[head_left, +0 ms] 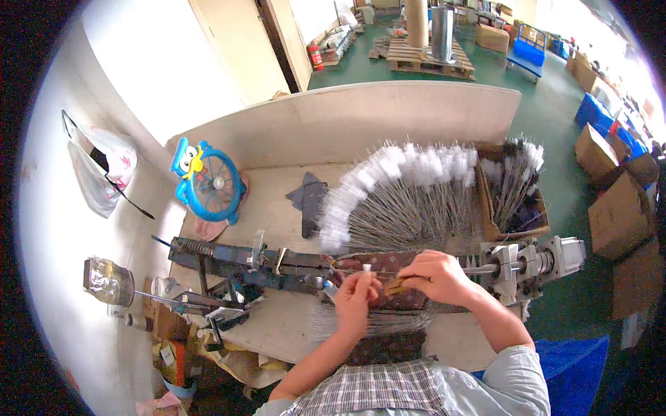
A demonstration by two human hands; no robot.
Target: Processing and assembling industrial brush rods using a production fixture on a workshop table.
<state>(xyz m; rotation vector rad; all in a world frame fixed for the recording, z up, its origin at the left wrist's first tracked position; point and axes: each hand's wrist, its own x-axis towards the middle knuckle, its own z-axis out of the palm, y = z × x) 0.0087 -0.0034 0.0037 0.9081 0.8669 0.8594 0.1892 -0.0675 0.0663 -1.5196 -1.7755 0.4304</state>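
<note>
Head view: the left hand is closed to a pinch, and a small white piece stands at its fingertips, apparently gripped. The right hand is curled shut around a flat tan piece; its far fingers are hidden. Both workpieces are located above the dark red patterned cloth, between the long metal fixture on the left and the shaft-and-block unit on the right. Whether a thin wire links the two hands cannot be told. Status, by judgement: the large fan of white-headed wires behind the cloth appears to be completed output; the dark-tipped wires in the carton beside it are of uncertain status. A layer of thin wires on the near side shows no visible heads and is probably unprocessed stock. The piece in hand appears unfinished; the remaining count cannot be determined.
</note>
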